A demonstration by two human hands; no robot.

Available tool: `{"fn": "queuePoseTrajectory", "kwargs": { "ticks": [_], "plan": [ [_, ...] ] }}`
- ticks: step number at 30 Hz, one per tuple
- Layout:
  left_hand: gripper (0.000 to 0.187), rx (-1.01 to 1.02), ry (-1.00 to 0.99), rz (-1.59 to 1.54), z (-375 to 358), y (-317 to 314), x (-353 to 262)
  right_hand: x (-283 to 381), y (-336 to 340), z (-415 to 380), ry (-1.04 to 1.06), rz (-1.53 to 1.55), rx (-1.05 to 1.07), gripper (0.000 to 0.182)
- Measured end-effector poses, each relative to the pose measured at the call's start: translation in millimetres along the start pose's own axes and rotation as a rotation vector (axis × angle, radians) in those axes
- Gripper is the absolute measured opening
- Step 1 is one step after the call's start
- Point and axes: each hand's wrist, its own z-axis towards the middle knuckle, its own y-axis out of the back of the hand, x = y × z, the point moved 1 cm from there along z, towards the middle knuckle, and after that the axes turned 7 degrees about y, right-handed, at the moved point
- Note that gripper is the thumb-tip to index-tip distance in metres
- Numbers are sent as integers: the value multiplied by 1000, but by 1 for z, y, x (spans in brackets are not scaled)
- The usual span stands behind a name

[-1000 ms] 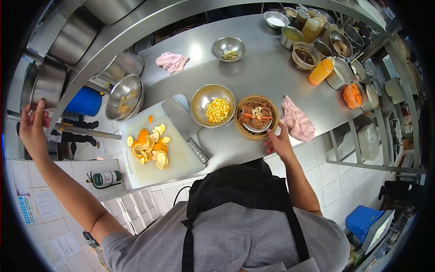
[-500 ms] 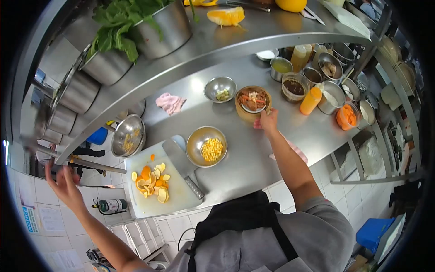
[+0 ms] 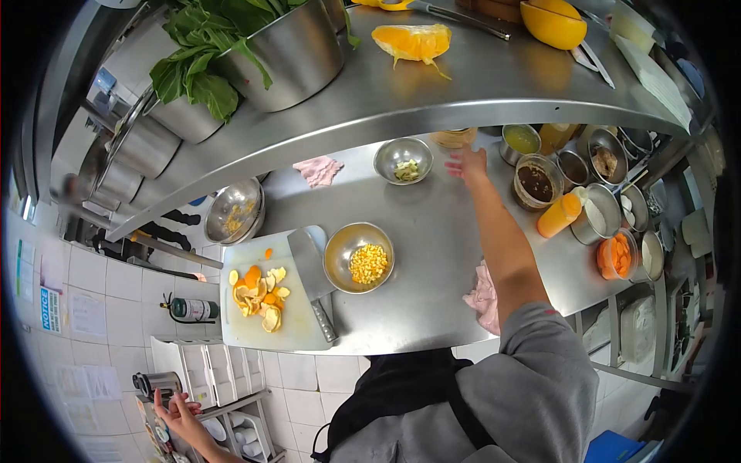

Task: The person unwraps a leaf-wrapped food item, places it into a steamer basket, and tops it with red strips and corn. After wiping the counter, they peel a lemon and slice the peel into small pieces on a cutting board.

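My right hand [image 3: 468, 163] is stretched out toward the back of the steel counter, its fingers apart, close to the front of a light brown bowl [image 3: 454, 140] mostly hidden by the shelf above. To its left stands a metal bowl of green pieces [image 3: 404, 160]. My left hand [image 3: 179, 414] hangs off the counter at the lower left, fingers spread, holding nothing. Between the hands are a metal bowl of chopped yellow pieces [image 3: 359, 258] and a cutting board [image 3: 293, 332] with orange peels [image 3: 259, 297] and a cleaver [image 3: 309, 262].
An overhead shelf [image 3: 463, 112] holds leafy greens [image 3: 204, 69], pots and an orange piece [image 3: 411, 42]. At the right stand an orange bottle [image 3: 559, 215], sauce containers and a tub of orange pieces [image 3: 616, 256]. A pink cloth [image 3: 483, 299] lies beside my right forearm.
The brown bowl has moved back, partly under the shelf, and my right hand's fingers have come off it. My left hand has dropped lower. The camera view has shifted.
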Motion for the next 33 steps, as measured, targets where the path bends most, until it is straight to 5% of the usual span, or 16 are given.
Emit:
{"fn": "queuePoseTrajectory", "kwargs": {
  "ticks": [3, 5, 7, 10, 12, 17, 19, 20, 22, 23, 24, 26, 28, 30, 33],
  "plan": [
    [53, 86, 8, -47, -4, -29, 6, 0, 43, -69, 105, -272, 137, 76],
    [53, 178, 18, -109, 1, -49, 21, -42, 109, -108, 523, -709, 191, 67],
    [50, 298, 56, -129, 2, -74, 20, -7, 138, -218, 717, -908, 166, 61],
    [42, 535, 56, -167, -4, -116, 23, -32, 184, -300, 592, -997, 110, 61],
    [38, 737, 84, -190, -18, -150, 25, -58, 186, -338, 887, -1383, 79, 56],
    [29, 1432, 24, -205, -102, -220, 40, -84, 166, -348, 865, -1391, -46, 39],
    [28, 1662, 23, -246, -135, -240, 58, -102, 156, -354, 1033, -1307, -54, 26],
    [35, 1716, 130, -240, -150, -250, 66, -102, 148, -365, 1040, -1309, -72, 26],
    [55, 1850, 402, -287, -177, -264, 83, -109, 128, -392, 596, -819, 59, 18],
    [66, 1927, 570, -342, -187, -265, 90, -114, 115, -414, 595, -821, 49, 18],
    [66, 1938, 567, -338, -195, -260, 89, -119, 99, -437, 443, -590, 116, 19],
    [76, 2032, 1168, -502, -210, -252, 86, -131, 64, -487, 218, -298, 272, 21],
    [72, 2002, 1227, -667, -219, -247, 95, -134, 39, -540, 138, -244, 348, 23],
    [61, 1879, 1427, -959, -241, -265, 146, -119, 25, -595, 1094, -1211, 375, 32],
    [61, 1671, 1318, -618, -247, -236, 138, -128, 23, -618, 987, -1426, 449, 40]
  ]
}}
